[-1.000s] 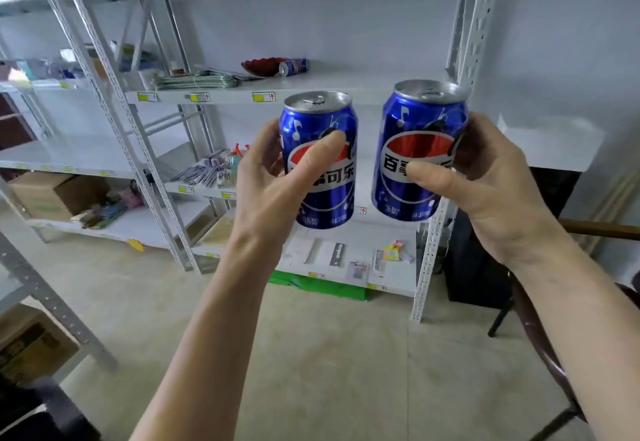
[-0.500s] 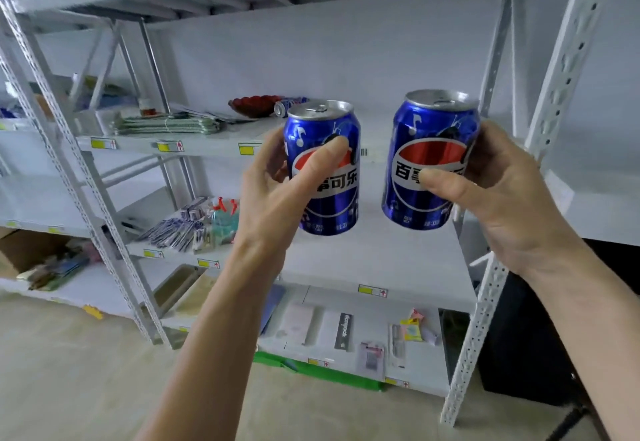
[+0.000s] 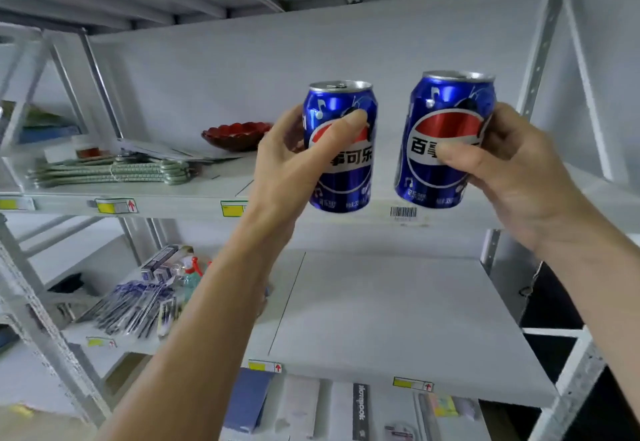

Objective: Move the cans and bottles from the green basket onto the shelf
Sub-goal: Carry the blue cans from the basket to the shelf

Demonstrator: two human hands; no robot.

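Two blue cans (image 3: 341, 150) (image 3: 446, 139) in raised hands (image 3: 294, 167) (image 3: 512, 177)

One head-worn view faces forward, close to the white shelf (image 3: 398, 319), apparently about level with its upper board.

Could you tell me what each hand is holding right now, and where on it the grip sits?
The left hand grips one blue can around its middle, thumb across the front. The right hand grips the other blue can likewise. Both are upright.

Cans (image 3: 341, 150) — glossy metal; shelf (image 3: 398, 319) — matt white.
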